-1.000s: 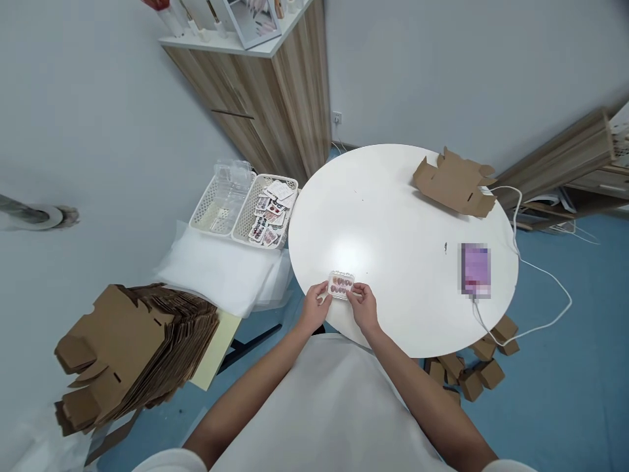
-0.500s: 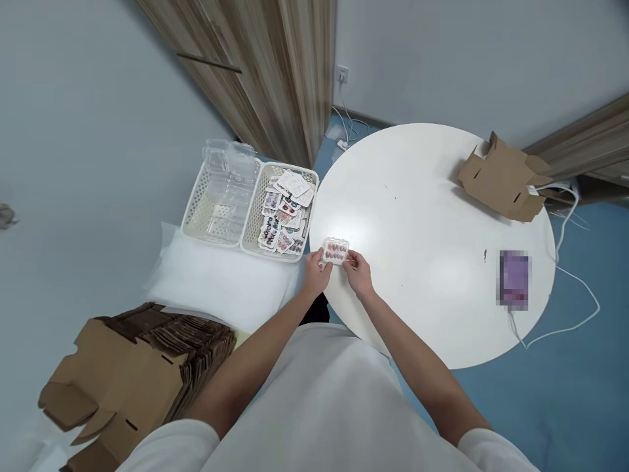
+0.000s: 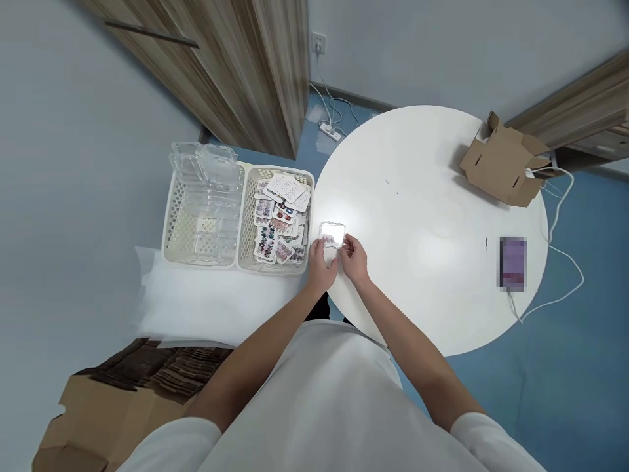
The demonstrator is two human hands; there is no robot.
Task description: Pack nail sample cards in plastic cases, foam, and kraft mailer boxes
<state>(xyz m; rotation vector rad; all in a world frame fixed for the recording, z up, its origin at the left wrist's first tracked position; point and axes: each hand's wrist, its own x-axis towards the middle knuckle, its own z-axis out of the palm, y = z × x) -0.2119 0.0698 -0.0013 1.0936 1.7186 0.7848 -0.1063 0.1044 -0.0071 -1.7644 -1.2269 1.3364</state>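
Observation:
Over the near left edge of the white round table [image 3: 417, 196], a small clear plastic case [image 3: 333, 234] holds a card of pinkish press-on nails; glare covers its upper part. My left hand [image 3: 321, 267] grips the case at its lower left, thumb and fingers at the edge. On the opposite side, my right hand [image 3: 354, 258] has its fingers closed against the right edge of the case. Just left of the hands, a white basket [image 3: 275, 267] holds several cards of press-on nails [image 3: 266, 242] and white printed cards [image 3: 286, 188].
A second white basket [image 3: 170, 239] holds clear plastic cases [image 3: 216, 196]. White sheets [image 3: 196, 305] lie below the baskets, near stacked flat cardboard boxes [image 3: 118, 406]. On the table are a folded cardboard box [image 3: 504, 164] and a blurred purple object [image 3: 514, 263] with a white cable [image 3: 560, 246].
The view has shifted, so the baskets and table sit differently in frame. The case has tilted and its lid now reflects bright light. Both hands remain on it.

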